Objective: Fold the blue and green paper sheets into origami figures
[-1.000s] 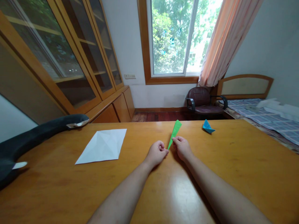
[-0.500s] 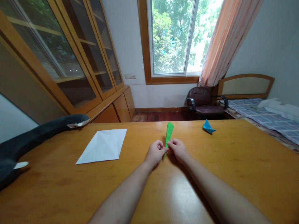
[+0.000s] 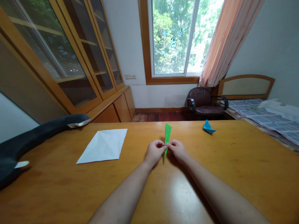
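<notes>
A narrow strip of folded green paper [image 3: 167,133] stands nearly upright over the middle of the table, wider at the top and tapering to a point below. My left hand [image 3: 156,152] pinches its left side between thumb and fingers. From the right, my right hand [image 3: 177,150] pinches it at about the same height. The fingertips of both hands meet at the paper and hide a short part of it. To the left lies a creased white paper sheet [image 3: 105,146]. A small blue folded paper boat [image 3: 208,127] sits near the far edge, right of my hands.
The wooden table [image 3: 233,174] spans the foreground. A dark, curved, whale-like plush [image 3: 42,133] lies along its left side. Beyond the far edge stand a maroon armchair [image 3: 202,99], a bed [image 3: 252,107] at the right and a glass-fronted cabinet [image 3: 98,84] at the left.
The green paper has turned slightly more upright and dropped a little, with its lower tip now reaching further below my hands. My fingertips have come closer together on it.
</notes>
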The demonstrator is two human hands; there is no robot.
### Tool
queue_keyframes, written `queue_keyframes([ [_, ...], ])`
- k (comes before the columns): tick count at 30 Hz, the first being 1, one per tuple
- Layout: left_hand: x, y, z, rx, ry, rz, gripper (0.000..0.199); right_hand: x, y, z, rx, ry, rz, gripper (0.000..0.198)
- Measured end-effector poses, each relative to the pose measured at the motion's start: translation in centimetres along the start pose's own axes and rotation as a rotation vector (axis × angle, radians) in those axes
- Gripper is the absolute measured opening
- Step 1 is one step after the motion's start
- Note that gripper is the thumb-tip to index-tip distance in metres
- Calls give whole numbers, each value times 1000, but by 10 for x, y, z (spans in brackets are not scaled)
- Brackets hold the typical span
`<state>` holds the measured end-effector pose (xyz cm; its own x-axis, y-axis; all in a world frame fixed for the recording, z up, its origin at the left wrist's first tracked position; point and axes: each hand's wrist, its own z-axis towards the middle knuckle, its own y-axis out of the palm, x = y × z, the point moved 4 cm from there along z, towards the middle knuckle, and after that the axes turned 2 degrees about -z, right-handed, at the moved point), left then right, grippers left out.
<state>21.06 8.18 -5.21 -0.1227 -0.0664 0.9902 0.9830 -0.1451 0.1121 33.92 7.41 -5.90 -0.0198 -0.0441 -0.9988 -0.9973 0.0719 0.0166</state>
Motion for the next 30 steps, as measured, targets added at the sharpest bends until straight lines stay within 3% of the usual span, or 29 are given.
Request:
queue_keyframes([
  [11,17,-3,0,-117,93,70,15,2,1,-1,-122,10,-48,39],
  [23,10,-24,14,129,66,-59,26,1,10,-8,-306,35,-192,26],
  [30,14,-39,19,192,101,-90,37,7,12,-9,-402,55,-244,29],
])
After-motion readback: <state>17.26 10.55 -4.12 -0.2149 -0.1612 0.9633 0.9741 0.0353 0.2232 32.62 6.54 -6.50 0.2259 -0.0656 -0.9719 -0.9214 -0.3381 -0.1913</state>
